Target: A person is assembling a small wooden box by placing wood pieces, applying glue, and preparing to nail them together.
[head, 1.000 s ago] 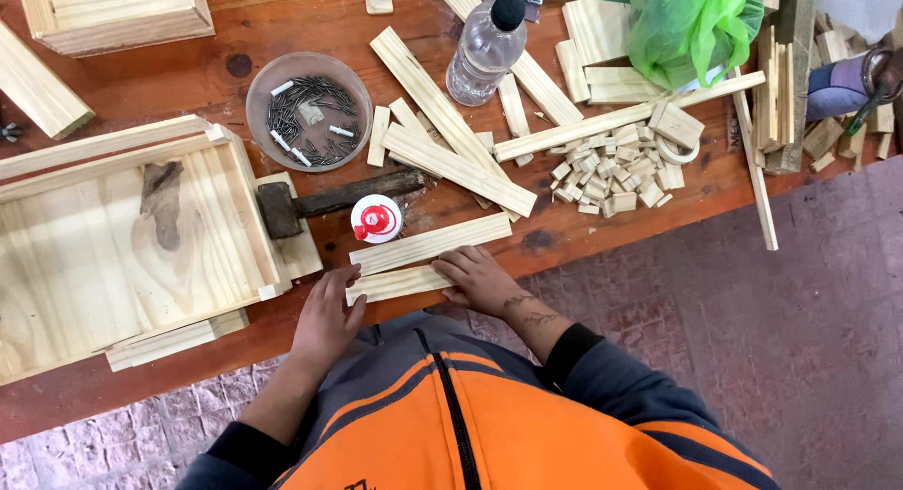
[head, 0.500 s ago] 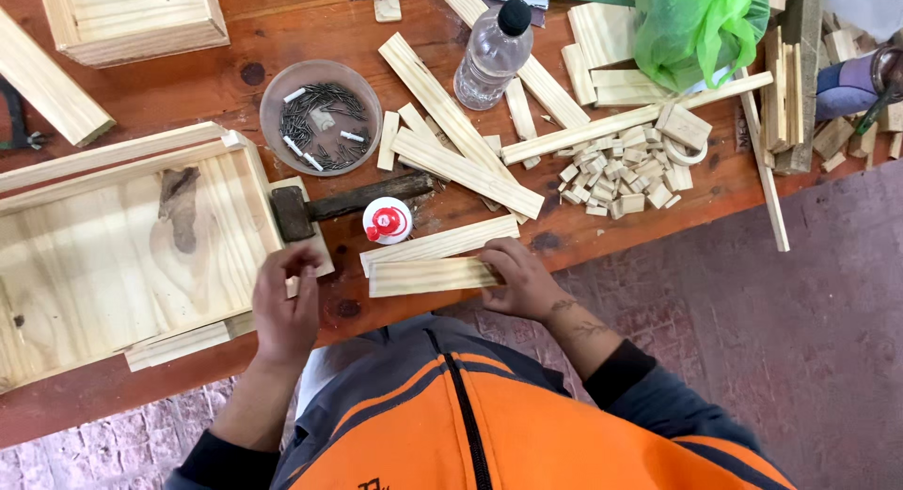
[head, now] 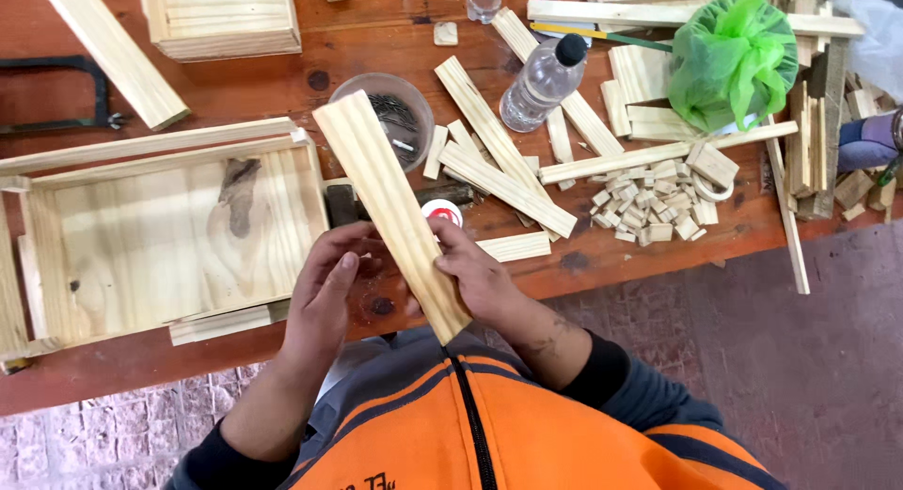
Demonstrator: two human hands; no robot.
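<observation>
A long pale wooden slat (head: 390,203) is lifted off the table and slants from near my chest up toward a bowl. My right hand (head: 480,278) grips its lower part from the right. My left hand (head: 324,288) meets it from the left, fingers against its edge. Under the slat a hammer (head: 343,206) with a dark head and a small red and white round lid (head: 442,211) lie on the red-brown table (head: 611,260). Another short slat (head: 513,247) stays on the table just right of my right hand.
An open pale wooden box (head: 160,236) lies at the left. A clear bowl of nails (head: 400,114), a plastic bottle (head: 541,81), several loose slats (head: 489,161), a pile of small wood blocks (head: 649,208) and a green bag (head: 729,57) fill the back and right.
Both hands were on the slats lying at the table's front edge. One slat has since been picked up and now slants between both hands above the hammer.
</observation>
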